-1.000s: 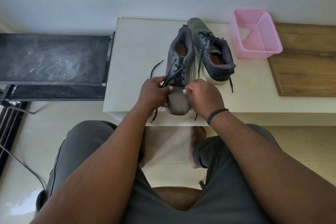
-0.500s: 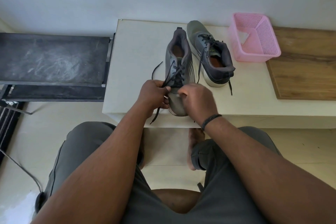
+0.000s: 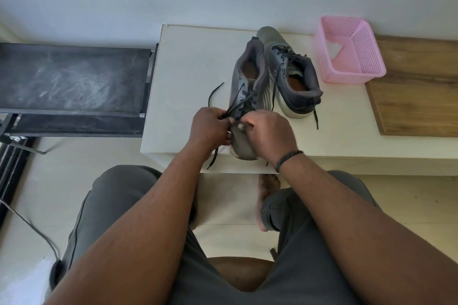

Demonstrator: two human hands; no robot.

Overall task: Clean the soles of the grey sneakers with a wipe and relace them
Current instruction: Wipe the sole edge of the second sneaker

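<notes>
Sitting before the white tabletop [image 3: 188,62], the person worked on the near sneaker [image 3: 244,96], which stood with its toe at the front edge of the tabletop and its heel toward the wall. The left hand [image 3: 210,129] had its fingers curled in a tight grip on the dark lace [image 3: 236,105] beside the toe, one lace end hanging below that hand over the front edge, another loose end lying on the tabletop to the left of the sneaker. The right hand [image 3: 269,132] was curled over the toe from the other side, its grip narrow; it seemed to pinch the lace as well, though the fingertips were partly hidden. The far sneaker [image 3: 290,74] stood just beside the first, touching it, pointing the opposite way with its toe near the back edge, laces threaded, one end trailing toward the front edge. A pink basket [image 3: 371,67] sat at the back edge, right of the sneakers, with something pale inside that I could not make out. A wooden board [image 3: 418,91] covered the right end of the tabletop. A black band [image 3: 288,157] circled the right wrist.
</notes>
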